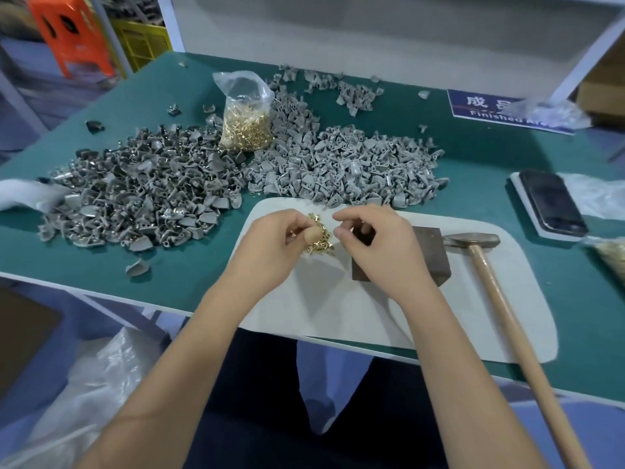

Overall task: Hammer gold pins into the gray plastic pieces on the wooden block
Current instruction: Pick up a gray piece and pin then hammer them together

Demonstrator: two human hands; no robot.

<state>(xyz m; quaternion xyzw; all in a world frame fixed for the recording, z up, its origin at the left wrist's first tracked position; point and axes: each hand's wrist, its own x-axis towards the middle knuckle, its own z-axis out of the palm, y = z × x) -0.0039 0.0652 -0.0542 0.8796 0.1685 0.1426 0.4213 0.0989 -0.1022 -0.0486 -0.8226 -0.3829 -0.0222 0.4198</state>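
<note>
Now I see my left hand [270, 242] pinching at the small shiny heap of gold pins [321, 236] on the white mat [338, 309], my right hand [378, 245] curled over the dark wooden block [429, 252], the hammer [487, 262] lying handle toward me beside it on the worktop [101, 265].

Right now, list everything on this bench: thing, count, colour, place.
gray plastic pieces: too many to count, gray, two heaps across the green table
bag of gold pins: one, clear, upright between the heaps
loose gold pins: small cluster, gold, on the white mat
wooden block: one, dark brown, on the mat, partly behind the right hand
hammer: one, wooden handle, lying right of the block
phone: one, black, far right
blue sign: one, back edge
hands: left and right, fingers curled over the pins; what each pinches is unclear
</note>
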